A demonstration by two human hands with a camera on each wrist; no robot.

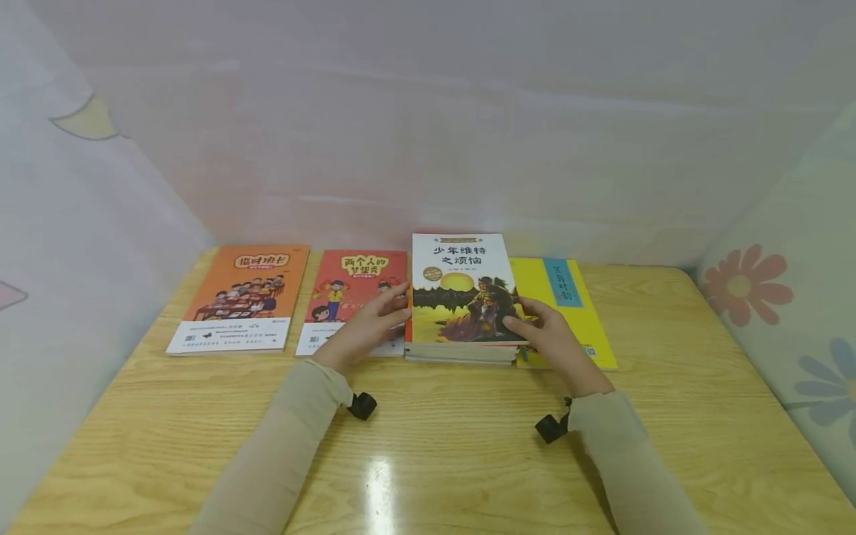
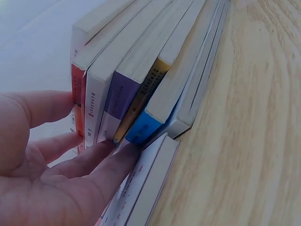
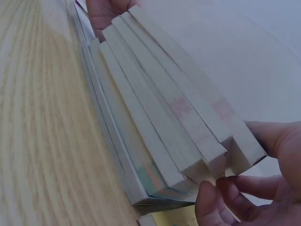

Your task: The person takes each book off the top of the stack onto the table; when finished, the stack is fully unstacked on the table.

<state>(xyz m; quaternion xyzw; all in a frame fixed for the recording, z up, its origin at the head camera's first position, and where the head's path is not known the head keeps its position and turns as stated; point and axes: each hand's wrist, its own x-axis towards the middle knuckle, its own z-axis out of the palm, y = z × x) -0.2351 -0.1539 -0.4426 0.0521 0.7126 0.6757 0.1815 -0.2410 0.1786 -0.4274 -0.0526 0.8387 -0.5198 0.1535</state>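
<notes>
A stack of several books, topped by a white book with a yellow sun picture (image 1: pixel 461 297), stands between both hands. From the left, the left hand (image 1: pixel 368 323) rests its extended fingers on the spines; in the left wrist view this hand (image 2: pixel 70 160) touches the red spine (image 2: pixel 78 103) and the blue spine (image 2: pixel 143 127). On the other side the right hand (image 1: pixel 555 338) touches the stack's edge, thumb near the top cover. In the right wrist view the right hand (image 3: pixel 263 179) has bent fingers against the uneven page blocks (image 3: pixel 160 103).
An orange book (image 1: pixel 237 297) lies at the far left of the wooden table (image 1: pixel 441 446), a red book (image 1: pixel 334 282) beside it under the left hand. Partly behind the right hand lies a yellow book (image 1: pixel 588 312). Patterned cloth (image 1: pixel 435 134) hangs behind and at both sides.
</notes>
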